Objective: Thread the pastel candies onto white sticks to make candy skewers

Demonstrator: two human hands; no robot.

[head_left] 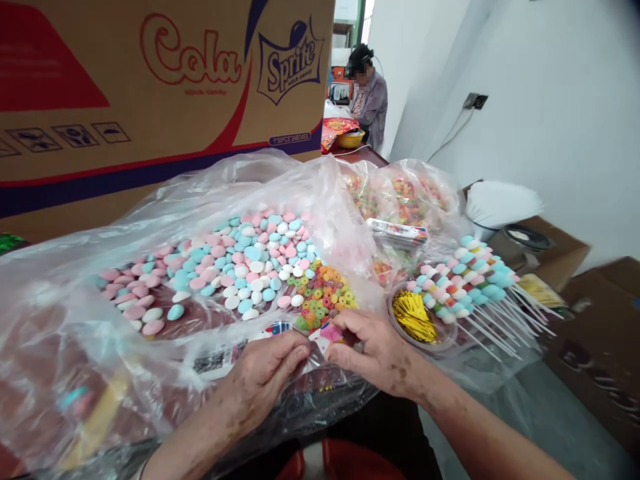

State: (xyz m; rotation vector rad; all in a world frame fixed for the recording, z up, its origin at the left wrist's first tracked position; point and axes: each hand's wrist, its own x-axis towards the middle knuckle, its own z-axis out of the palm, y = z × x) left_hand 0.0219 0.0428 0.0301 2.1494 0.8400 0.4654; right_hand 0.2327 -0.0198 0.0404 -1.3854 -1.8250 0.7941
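Between my two hands is a small clear plastic wrapper (326, 333) with a pink and white print. My left hand (267, 367) pinches its left edge between thumb and finger. The other edge is gripped by my right hand (373, 347), its fingers bent inward. Just beyond the fingertips lie colourful ring candies (323, 291). Pink, blue and white oval candies (245, 260) spread over the plastic sheet behind them. To the right of my right hand, a round tub (447, 338) holds gold twist ties (414, 316). Whether anything sits inside the wrapper I cannot make out.
Candy skewers on white sticks (470, 283) are piled at the right. Clear bags of ring candies (400, 193) lie behind. A large cardboard box (160, 133) stands at the back left. Farther off, a person (373, 100) bends over a table. Open cartons (565, 247) stand at right.
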